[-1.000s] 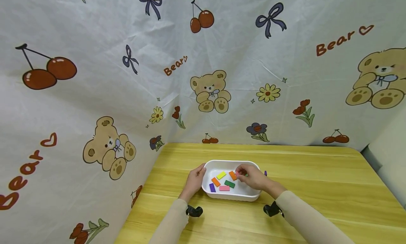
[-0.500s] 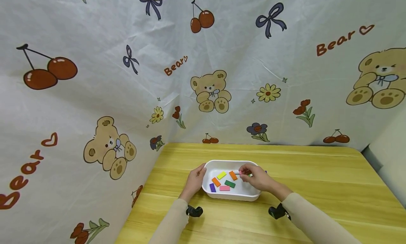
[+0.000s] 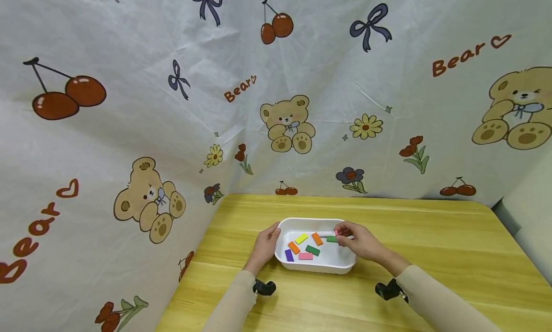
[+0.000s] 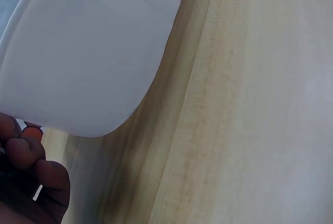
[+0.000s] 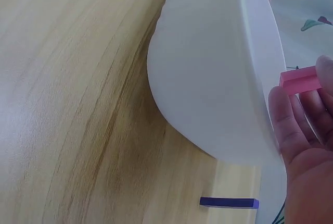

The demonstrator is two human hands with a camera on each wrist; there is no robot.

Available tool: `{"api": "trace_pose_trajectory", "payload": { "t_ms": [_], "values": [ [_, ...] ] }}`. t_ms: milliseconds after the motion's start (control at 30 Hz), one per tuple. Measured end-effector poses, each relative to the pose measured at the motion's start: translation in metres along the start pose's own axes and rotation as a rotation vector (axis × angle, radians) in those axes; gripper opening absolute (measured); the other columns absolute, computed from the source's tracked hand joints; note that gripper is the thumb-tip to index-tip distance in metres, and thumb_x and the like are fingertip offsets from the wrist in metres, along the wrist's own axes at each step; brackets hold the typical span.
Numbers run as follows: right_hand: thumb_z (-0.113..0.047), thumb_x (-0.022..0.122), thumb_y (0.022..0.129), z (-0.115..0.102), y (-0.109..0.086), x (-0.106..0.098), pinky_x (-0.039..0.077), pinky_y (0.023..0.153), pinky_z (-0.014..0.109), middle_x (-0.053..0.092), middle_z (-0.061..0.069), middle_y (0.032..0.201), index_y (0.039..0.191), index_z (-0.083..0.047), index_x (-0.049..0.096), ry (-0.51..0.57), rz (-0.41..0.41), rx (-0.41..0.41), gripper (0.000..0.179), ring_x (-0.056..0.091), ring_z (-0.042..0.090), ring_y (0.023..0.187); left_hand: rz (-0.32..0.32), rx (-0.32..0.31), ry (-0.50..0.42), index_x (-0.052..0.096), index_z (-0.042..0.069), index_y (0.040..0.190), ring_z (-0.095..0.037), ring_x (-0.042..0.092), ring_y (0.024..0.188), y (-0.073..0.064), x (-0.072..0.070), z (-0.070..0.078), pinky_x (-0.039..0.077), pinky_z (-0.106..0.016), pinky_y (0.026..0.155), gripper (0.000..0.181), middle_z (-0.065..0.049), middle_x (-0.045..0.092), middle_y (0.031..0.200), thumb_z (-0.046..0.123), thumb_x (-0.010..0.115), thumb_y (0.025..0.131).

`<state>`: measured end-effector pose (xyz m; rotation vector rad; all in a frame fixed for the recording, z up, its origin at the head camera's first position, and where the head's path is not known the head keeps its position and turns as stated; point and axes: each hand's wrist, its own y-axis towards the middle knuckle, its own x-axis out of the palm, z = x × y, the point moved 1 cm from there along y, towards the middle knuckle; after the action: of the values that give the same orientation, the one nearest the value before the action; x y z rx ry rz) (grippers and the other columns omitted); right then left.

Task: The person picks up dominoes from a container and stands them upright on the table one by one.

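Note:
A white plastic basin (image 3: 315, 266) holds several small flat blocks: yellow (image 3: 301, 238), purple (image 3: 289, 255), pink (image 3: 305, 256), two orange and two green. My left hand (image 3: 264, 248) holds the basin by its left end, thumb at the rim; the left wrist view shows its fingers curled near the edge. At the right end, my right hand (image 3: 361, 241) pinches another pink block (image 5: 300, 80) between thumb and fingers, high by the rim. A green block (image 3: 331, 239) lies in the basin beside that hand's fingertips, partly hidden by them.
A purple block (image 5: 229, 202) lies on the wooden table (image 3: 431, 255), just outside the basin's right end; the right hand hides it in the head view. A printed bear cloth (image 3: 327, 83) hangs behind the table and along its left side.
My right hand has moved right across the basin with the pink block, uncovering the green block beneath. My left hand and the basin have stayed put.

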<state>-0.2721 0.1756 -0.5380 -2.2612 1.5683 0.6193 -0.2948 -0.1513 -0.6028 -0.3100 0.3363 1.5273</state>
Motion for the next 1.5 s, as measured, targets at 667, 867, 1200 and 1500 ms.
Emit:
{"api": "trace_pose_trajectory", "payload": {
  "t_ms": [667,867,1200,1500],
  "values": [
    [-0.015,0.064,0.103,0.009,-0.014,-0.025,0.063,0.075,0.024,0.066,0.010,0.107,0.123,-0.001,0.061,0.022,0.055,-0.009,0.024,0.064,0.019,0.092,-0.006,-0.005,0.012,0.054,0.019,0.151,-0.025,0.070,0.113,-0.004,0.000,0.005,0.066,-0.032,0.087,0.051,-0.012,0.056,0.152,0.046,0.048,0.109],
    [-0.019,0.064,0.103,0.013,-0.017,-0.036,0.065,0.074,0.030,0.066,0.013,0.108,0.123,-0.001,0.062,0.026,0.093,-0.021,0.027,0.064,0.022,0.093,-0.007,0.009,0.011,0.055,0.017,0.151,-0.026,0.070,0.113,-0.004,0.000,0.005,0.066,-0.033,0.086,0.052,-0.012,0.056,0.152,0.046,0.049,0.109],
    [-0.015,0.061,0.105,0.021,-0.019,-0.050,0.065,0.078,0.029,0.065,0.020,0.112,0.127,0.006,0.058,0.056,0.117,-0.033,0.031,0.068,0.034,0.098,0.016,0.002,0.007,0.057,0.018,0.150,-0.031,0.063,0.129,-0.005,0.000,0.003,0.060,-0.042,0.102,0.049,-0.009,0.056,0.153,0.044,0.048,0.109],
    [-0.016,0.061,0.105,0.028,-0.026,-0.057,0.067,0.081,0.038,0.066,0.022,0.113,0.128,0.007,0.057,0.050,0.154,-0.033,0.033,0.068,0.034,0.099,0.022,0.010,-0.004,0.057,0.017,0.149,-0.030,0.046,0.148,-0.001,0.002,-0.003,0.041,-0.048,0.122,0.050,-0.007,0.053,0.155,0.045,0.048,0.109]
  ]
}}
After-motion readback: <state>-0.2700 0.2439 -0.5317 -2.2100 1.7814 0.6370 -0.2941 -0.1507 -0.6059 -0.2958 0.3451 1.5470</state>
